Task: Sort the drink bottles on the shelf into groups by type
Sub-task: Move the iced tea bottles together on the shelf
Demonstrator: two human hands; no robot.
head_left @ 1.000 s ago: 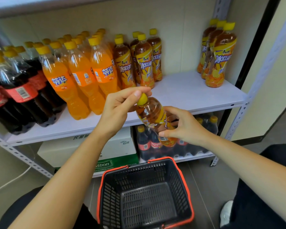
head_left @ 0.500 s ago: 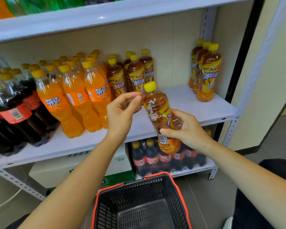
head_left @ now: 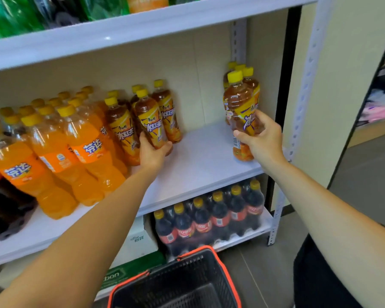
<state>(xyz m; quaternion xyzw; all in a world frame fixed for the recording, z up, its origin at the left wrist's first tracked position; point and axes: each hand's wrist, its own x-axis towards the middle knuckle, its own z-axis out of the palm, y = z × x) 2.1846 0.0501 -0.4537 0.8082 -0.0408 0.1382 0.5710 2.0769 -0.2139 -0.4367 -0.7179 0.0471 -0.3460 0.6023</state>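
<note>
My right hand (head_left: 261, 140) grips an iced tea bottle (head_left: 240, 107) with a yellow cap, its base on the white shelf (head_left: 200, 161) at the right, in front of two or three more tea bottles (head_left: 249, 78). My left hand (head_left: 152, 152) wraps the lower part of another iced tea bottle (head_left: 148, 117) in the middle tea group (head_left: 165, 107). Orange soda bottles (head_left: 53, 147) stand in rows to the left. Dark cola bottles (head_left: 0, 196) fill the far left.
A black basket with a red rim (head_left: 178, 276) sits on the floor below. A shrink-wrapped cola pack (head_left: 209, 221) and a white box (head_left: 138, 238) stand on the bottom shelf. Green bottles (head_left: 13, 14) line the top shelf. The shelf's metal upright (head_left: 302, 103) is at right.
The tea bottle held in both hands over the basket went up and right onto the shelf in my right hand. My left hand let go of it and took a bottle in the middle group.
</note>
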